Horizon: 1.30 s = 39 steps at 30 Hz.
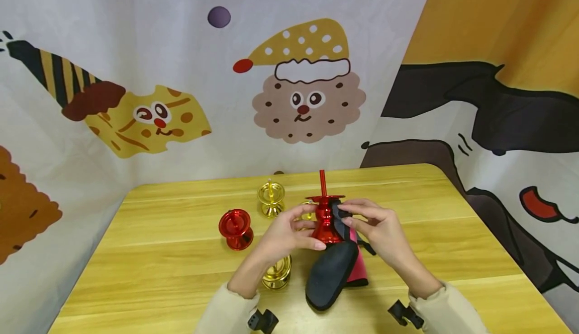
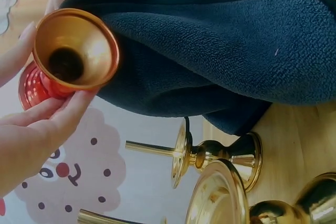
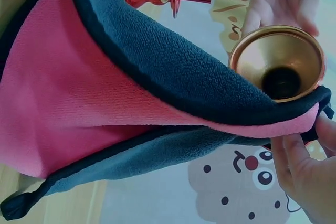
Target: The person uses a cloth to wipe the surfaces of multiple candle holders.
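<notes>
My left hand (image 1: 286, 231) grips a shiny red candle holder (image 1: 323, 218) by its side, raised over the table with its spike upward. The hollow underside of its base (image 2: 73, 22) looks gold-coloured inside in the left wrist view. My right hand (image 1: 382, 226) pinches a two-sided cloth (image 1: 332, 276), dark blue-grey on one face and pink on the other, with black edging. The cloth lies against the candle holder's right side and hangs down below it. In the right wrist view the cloth's edge (image 3: 294, 103) overlaps the rim of the base.
Another red candle holder (image 1: 238, 238) stands on the wooden table (image 1: 158, 253), left of my hands. Gold candle holders stand nearby: one behind (image 1: 271, 209), one beside my left forearm (image 1: 279, 277), and one partly hidden behind my left fingers (image 1: 308, 214). A cartoon-printed curtain (image 1: 181, 62) hangs behind the table.
</notes>
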Available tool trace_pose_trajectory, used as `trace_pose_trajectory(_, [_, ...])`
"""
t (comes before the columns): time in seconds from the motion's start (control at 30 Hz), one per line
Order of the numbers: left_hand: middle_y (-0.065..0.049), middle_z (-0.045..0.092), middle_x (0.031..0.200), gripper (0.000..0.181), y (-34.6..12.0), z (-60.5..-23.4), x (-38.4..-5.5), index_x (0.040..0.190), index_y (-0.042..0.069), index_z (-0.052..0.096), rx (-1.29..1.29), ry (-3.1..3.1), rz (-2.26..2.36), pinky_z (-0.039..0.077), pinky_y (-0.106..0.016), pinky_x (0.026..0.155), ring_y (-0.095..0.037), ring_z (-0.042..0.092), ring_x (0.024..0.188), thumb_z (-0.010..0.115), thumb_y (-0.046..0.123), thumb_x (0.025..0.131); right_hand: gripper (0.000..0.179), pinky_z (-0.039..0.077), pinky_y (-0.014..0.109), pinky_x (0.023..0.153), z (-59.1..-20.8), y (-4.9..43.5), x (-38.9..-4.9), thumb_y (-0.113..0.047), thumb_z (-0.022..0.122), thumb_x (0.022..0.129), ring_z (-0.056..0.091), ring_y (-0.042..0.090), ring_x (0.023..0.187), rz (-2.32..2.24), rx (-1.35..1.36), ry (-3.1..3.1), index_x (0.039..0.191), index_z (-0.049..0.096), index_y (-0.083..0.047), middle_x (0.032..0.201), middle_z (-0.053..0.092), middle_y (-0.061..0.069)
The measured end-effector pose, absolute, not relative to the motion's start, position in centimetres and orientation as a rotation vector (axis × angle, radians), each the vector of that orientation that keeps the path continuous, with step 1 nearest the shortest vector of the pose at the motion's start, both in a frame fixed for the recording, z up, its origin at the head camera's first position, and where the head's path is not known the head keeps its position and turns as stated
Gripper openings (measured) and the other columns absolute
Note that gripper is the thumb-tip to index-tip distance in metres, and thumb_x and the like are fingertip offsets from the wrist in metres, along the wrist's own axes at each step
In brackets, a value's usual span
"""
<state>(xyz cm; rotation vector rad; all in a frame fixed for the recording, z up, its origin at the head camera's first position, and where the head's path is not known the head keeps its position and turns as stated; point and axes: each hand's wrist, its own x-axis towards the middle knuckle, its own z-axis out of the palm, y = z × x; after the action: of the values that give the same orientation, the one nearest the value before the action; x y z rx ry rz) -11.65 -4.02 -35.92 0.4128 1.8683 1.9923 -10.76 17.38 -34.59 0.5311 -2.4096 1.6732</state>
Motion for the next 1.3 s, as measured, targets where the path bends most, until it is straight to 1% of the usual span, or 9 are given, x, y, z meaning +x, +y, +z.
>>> trace_pose_trajectory(0.2, [-0.016,0.049,0.124,0.066,-3.9,-36.1,-11.7,0.13,-0.003,0.043,0.442,1.854,2.025,0.049,-0.03,0.082,-0.023,0.056,0.1,0.075,0.0,0.072,0.023,0.05,0.02,0.075,-34.5,17.5,-10.9,-0.001,0.066,0.08,0.056,0.011,0.097,1.694,0.539,-2.422,0.103,0.069,-0.002,0.103,0.062,0.009])
trace_pose_trajectory(0.3, [-0.015,0.053,0.117,0.064,-3.8,-36.2,-11.6,0.128,-0.002,0.046,0.424,1.898,2.031,0.049,-0.031,0.082,-0.023,0.056,0.097,0.076,0.002,0.072,0.022,0.05,0.021,0.07,-34.6,17.4,-11.0,0.0,0.067,0.08,0.056,0.01,0.094,1.675,0.546,-2.43,0.101,0.07,-0.001,0.101,0.062,0.009])
trace_pose_trajectory(0.47, [-0.011,0.055,0.114,0.066,-2.8,-36.2,-11.3,0.123,0.003,0.051,0.387,2.279,1.829,0.051,-0.029,0.074,-0.022,0.057,0.091,0.082,0.012,0.066,0.02,0.05,0.021,0.056,-34.8,16.5,-10.9,0.005,0.069,0.076,0.057,0.012,0.081,1.517,0.629,-2.415,0.095,0.072,-0.001,0.096,0.06,0.007])
trace_pose_trajectory(0.63, [-0.014,0.055,0.114,0.071,-1.8,-36.1,-10.9,0.122,0.0,0.051,0.454,2.607,1.599,0.051,-0.029,0.068,-0.026,0.06,0.089,0.085,0.015,0.062,0.022,0.051,0.02,0.059,-35.0,15.3,-10.7,0.009,0.072,0.07,0.057,0.018,0.078,1.256,0.78,-2.348,0.089,0.073,-0.001,0.093,0.059,0.007])
trace_pose_trajectory(0.77, [-0.011,0.055,0.114,0.066,-2.4,-35.9,-11.1,0.122,0.002,0.051,0.362,2.343,1.769,0.051,-0.03,0.07,-0.023,0.058,0.091,0.083,0.01,0.064,0.023,0.05,0.018,0.063,-35.2,15.8,-10.9,0.013,0.07,0.069,0.057,0.016,0.081,1.341,0.819,-2.309,0.088,0.072,0.001,0.095,0.058,0.009])
trace_pose_trajectory(0.9, [-0.012,0.053,0.115,0.061,-3.7,-35.7,-11.4,0.123,-0.002,0.049,0.287,1.897,2.018,0.049,-0.029,0.075,-0.022,0.055,0.094,0.076,-0.003,0.069,0.018,0.05,0.018,0.067,-35.2,17.0,-11.2,0.012,0.066,0.075,0.056,0.01,0.09,1.587,0.761,-2.322,0.09,0.07,0.004,0.1,0.059,0.012])
trace_pose_trajectory(1.0, [-0.014,0.052,0.117,0.059,-4.2,-35.4,-11.4,0.124,-0.004,0.046,0.288,1.761,2.084,0.047,-0.029,0.078,-0.023,0.054,0.096,0.071,-0.009,0.07,0.016,0.052,0.021,0.071,-35.1,17.6,-11.4,0.008,0.065,0.078,0.055,0.009,0.095,1.706,0.698,-2.353,0.093,0.07,0.005,0.103,0.059,0.014])
trace_pose_trajectory(1.17, [-0.011,0.054,0.113,0.065,-3.3,-35.0,-11.0,0.121,0.002,0.05,0.374,2.242,1.842,0.049,-0.032,0.076,-0.024,0.055,0.093,0.081,0.004,0.065,0.017,0.051,0.02,0.062,-35.0,17.2,-11.2,0.005,0.068,0.077,0.056,0.011,0.086,1.646,0.666,-2.384,0.093,0.071,0.002,0.099,0.058,0.01])
trace_pose_trajectory(1.3, [-0.012,0.057,0.108,0.068,-2.3,-35.0,-10.6,0.119,0.002,0.049,0.436,2.56,1.606,0.05,-0.034,0.072,-0.026,0.058,0.089,0.085,0.012,0.062,0.021,0.05,0.018,0.063,-35.1,16.1,-10.7,0.01,0.07,0.072,0.056,0.013,0.082,1.456,0.78,-2.341,0.09,0.072,0.001,0.097,0.058,0.008])
